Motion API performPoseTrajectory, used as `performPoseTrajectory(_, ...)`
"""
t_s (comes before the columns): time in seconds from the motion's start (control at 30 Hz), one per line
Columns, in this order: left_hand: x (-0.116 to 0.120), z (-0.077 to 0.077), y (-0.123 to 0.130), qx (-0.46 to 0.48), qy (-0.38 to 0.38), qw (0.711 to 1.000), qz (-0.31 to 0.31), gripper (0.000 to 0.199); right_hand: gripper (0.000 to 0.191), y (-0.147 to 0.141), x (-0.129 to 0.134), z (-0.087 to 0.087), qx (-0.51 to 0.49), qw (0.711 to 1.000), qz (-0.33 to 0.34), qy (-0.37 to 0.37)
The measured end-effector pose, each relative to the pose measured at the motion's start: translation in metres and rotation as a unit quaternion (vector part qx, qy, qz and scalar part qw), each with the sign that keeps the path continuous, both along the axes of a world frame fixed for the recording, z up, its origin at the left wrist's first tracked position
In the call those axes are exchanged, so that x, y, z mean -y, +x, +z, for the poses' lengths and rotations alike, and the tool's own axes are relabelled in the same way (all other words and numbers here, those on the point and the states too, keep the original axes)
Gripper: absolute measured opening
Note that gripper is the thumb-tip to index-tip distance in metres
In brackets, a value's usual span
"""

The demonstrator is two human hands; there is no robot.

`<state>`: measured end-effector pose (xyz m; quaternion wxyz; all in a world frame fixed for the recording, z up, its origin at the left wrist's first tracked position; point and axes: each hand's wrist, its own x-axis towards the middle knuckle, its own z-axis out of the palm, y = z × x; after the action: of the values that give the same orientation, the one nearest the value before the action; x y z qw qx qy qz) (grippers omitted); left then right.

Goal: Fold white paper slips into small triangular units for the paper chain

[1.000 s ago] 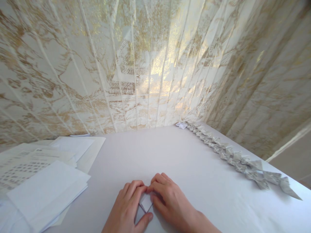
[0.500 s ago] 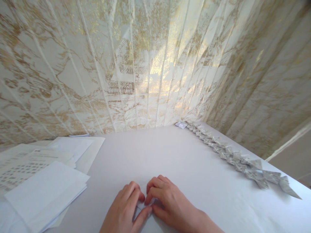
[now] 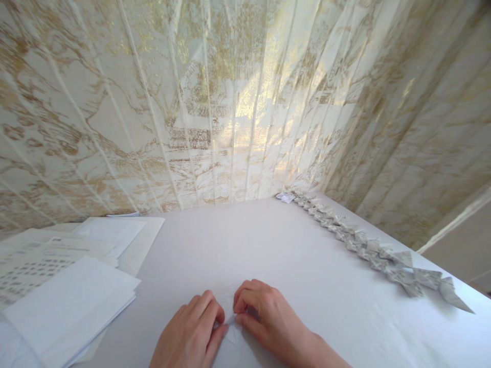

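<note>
Near the front edge of the white table [image 3: 230, 245], a small piece of white paper [image 3: 232, 322] lies between my two hands. Thumb and index finger of my right hand [image 3: 270, 319] pinch its upper right part. My left hand [image 3: 194, 327] is at its left side, with curled fingers and the thumb close to the index finger, holding that edge. The fingers and the white tabletop hide much of the paper's outline.
Stacked white sheets [image 3: 71, 301] and a printed sheet [image 3: 46, 255] lie at the left. Rows of folded paper pieces [image 3: 358, 245] run along the right edge. A small white folded paper [image 3: 286, 197] is at the back, before a patterned curtain [image 3: 215, 102].
My hands have moved slightly apart. My left thumb has drawn back left from the middle, and my right fingertips have closed into a pinch on the paper.
</note>
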<state>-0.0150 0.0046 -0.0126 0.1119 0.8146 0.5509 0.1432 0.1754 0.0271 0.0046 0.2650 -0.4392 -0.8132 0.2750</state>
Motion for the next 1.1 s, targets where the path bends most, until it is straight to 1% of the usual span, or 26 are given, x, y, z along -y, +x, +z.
performPoseTrajectory(0.07, -0.001, -0.001, -0.002, -0.012, -0.002, 1.000, 0.000, 0.019, 0.020, 0.000, -0.002, -0.001, 0.011, 1.000, -0.006, 0.003)
performPoseTrajectory(0.23, -0.004, 0.001, -0.004, -0.028, -0.038, 0.999, 0.014, 0.021, 0.013, -0.001, -0.005, -0.001, 0.029, 0.999, -0.026, 0.013)
performPoseTrajectory(0.43, -0.005, 0.008, 0.001, -0.017, -0.070, 0.997, 0.027, 0.019, 0.017, -0.002, -0.006, 0.001, 0.017, 0.996, -0.070, -0.043)
performPoseTrajectory(0.53, -0.006, 0.010, 0.001, -0.017, -0.076, 0.996, 0.037, 0.019, 0.018, -0.003, -0.007, 0.003, 0.033, 0.995, -0.081, -0.053)
performPoseTrajectory(0.67, -0.007, 0.009, 0.001, -0.035, -0.052, 0.997, 0.036, 0.028, 0.016, -0.008, -0.007, 0.005, 0.065, 0.993, -0.085, -0.046)
performPoseTrajectory(0.8, -0.005, 0.007, 0.005, -0.063, -0.002, 0.998, 0.015, 0.028, 0.014, -0.014, -0.006, 0.007, 0.128, 0.988, -0.087, -0.026)
performPoseTrajectory(0.9, -0.002, 0.003, 0.008, -0.072, 0.035, 0.997, 0.019, 0.029, 0.013, -0.017, -0.006, 0.008, 0.169, 0.982, -0.087, -0.016)
performPoseTrajectory(0.97, -0.002, 0.001, 0.008, -0.068, 0.043, 0.996, 0.022, 0.029, 0.013, -0.019, -0.007, 0.008, 0.182, 0.980, -0.084, -0.012)
performPoseTrajectory(1.1, -0.003, -0.001, 0.006, -0.064, 0.033, 0.997, 0.019, 0.032, 0.013, -0.022, -0.011, 0.009, 0.208, 0.975, -0.078, 0.001)
